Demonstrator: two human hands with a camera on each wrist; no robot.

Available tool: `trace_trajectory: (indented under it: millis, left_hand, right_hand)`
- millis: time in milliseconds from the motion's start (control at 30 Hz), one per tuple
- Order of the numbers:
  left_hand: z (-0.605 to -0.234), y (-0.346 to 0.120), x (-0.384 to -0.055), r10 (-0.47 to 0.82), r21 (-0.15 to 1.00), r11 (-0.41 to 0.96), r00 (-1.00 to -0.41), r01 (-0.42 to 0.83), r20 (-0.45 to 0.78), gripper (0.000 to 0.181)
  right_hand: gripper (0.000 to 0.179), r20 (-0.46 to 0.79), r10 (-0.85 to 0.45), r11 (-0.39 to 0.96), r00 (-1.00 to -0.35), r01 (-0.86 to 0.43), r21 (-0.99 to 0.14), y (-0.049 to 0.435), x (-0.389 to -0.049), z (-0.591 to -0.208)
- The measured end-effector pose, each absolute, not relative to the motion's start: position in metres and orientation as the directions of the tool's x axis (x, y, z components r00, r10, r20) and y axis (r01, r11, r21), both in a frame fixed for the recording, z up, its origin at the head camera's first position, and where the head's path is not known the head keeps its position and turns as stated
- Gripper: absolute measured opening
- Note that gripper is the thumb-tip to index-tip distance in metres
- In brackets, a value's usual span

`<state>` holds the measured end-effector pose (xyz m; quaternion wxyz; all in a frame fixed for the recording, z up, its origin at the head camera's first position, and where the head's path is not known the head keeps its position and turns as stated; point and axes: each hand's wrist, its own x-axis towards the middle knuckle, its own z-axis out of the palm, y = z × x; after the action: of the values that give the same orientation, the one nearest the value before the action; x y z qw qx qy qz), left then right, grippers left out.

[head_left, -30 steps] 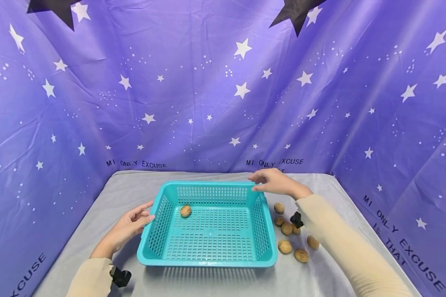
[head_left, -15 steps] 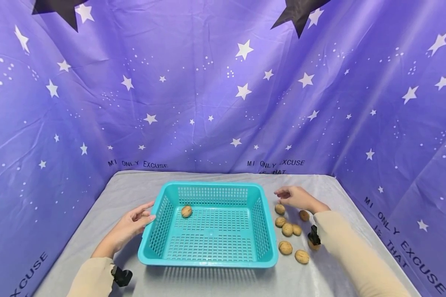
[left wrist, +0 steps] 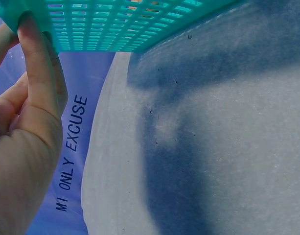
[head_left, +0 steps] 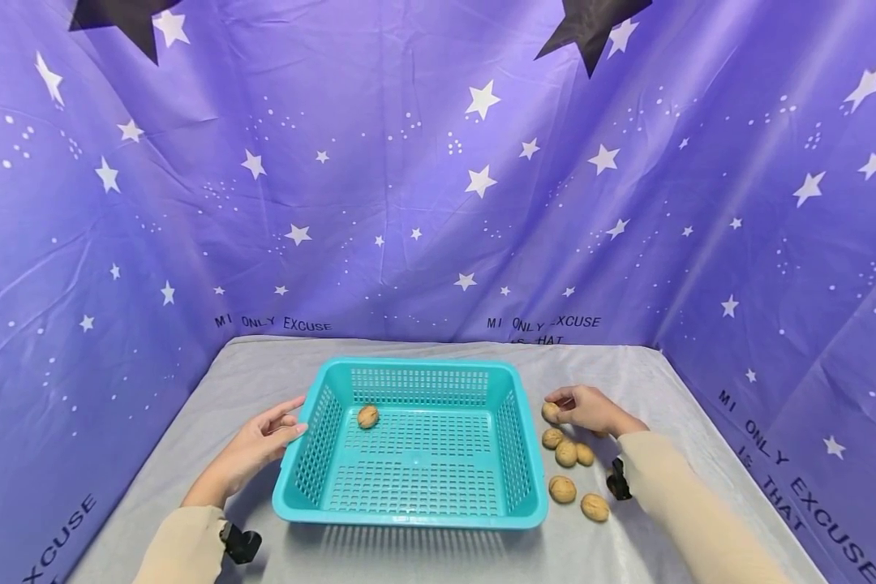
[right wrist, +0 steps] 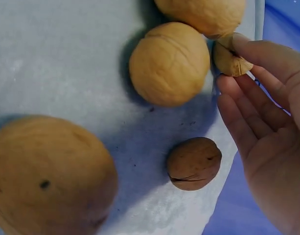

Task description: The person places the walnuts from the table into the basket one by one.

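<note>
A turquoise plastic basket (head_left: 409, 519) with slotted walls stands mid-table, and one walnut (head_left: 367, 417) lies inside it near the back left. My left hand (head_left: 251, 450) grips the basket's left rim, thumb over the edge; the left wrist view shows the fingers against its perforated wall. Right of the basket, my right hand (head_left: 587, 408) has thumb and fingers around a walnut (right wrist: 228, 61), the farthest of a loose group. Other walnuts (head_left: 565, 453) lie just nearer on the cloth. One darker walnut (right wrist: 195, 163) sits below the hand in the right wrist view, mostly hidden in the head view.
Light grey cloth (head_left: 401, 560) covers the table. A purple curtain (head_left: 380, 178) with stars and lettering rises behind and on both sides. Two more walnuts, one of them a nearer walnut (head_left: 594, 508), lie beside the basket's front right corner.
My right hand has moved from above the basket's back right corner rightward and down to the far walnut, and now pinches it. My left hand has stayed on the rim.
</note>
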<state>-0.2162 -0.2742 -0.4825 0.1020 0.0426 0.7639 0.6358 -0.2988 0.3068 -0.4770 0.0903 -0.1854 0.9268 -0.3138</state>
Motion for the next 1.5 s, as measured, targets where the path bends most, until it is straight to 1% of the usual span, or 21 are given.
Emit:
trace_trajectory:
  millis: [100,233,467,633,867,1167,1300,1500]
  left_hand:
    - [-0.483,-0.274,-0.216,0.197,0.981,0.182,-0.975,-0.068,-0.104,0.069]
    - [-0.482,-0.274,-0.216,0.194,0.982,0.175,-0.975,-0.075,-0.109,0.069]
    - [-0.482,-0.275,-0.217,0.205,0.982,0.175,-0.974,-0.066,-0.102,0.070]
    - [-0.484,-0.275,-0.218,0.213,0.984,0.173,-0.973,-0.052,-0.089,0.070]
    - [-0.482,-0.275,-0.218,0.204,0.982,0.180,-0.975,-0.052,-0.089,0.069]
    - [-0.482,-0.275,-0.217,0.205,0.982,0.177,-0.974,-0.060,-0.097,0.070]
    - [-0.483,-0.275,-0.218,0.205,0.983,0.174,-0.974,-0.065,-0.101,0.071]
    - [-0.485,-0.275,-0.217,0.211,0.983,0.174,-0.973,-0.056,-0.092,0.070]
  right_hand:
    - [0.039,-0.049,-0.415,0.726,-0.909,-0.298,-0.620,0.308,-0.299,-0.475]
    - [0.038,-0.007,-0.447,0.717,-0.894,-0.354,-0.601,0.310,-0.301,-0.466]
    - [0.039,0.035,-0.467,0.708,-0.884,-0.397,-0.584,0.301,-0.304,-0.435]
    - [0.038,0.096,-0.480,0.691,-0.872,-0.443,-0.571,0.292,-0.306,-0.412]
    - [0.037,0.110,-0.490,0.674,-0.865,-0.456,-0.582,0.270,-0.308,-0.384]
    - [0.038,0.078,-0.547,0.656,-0.833,-0.485,-0.579,0.219,-0.310,-0.369]
    - [0.039,0.059,-0.597,0.636,-0.800,-0.516,-0.574,0.187,-0.311,-0.366]
    - [0.040,0.041,-0.679,0.582,-0.733,-0.570,-0.580,0.140,-0.313,-0.374]
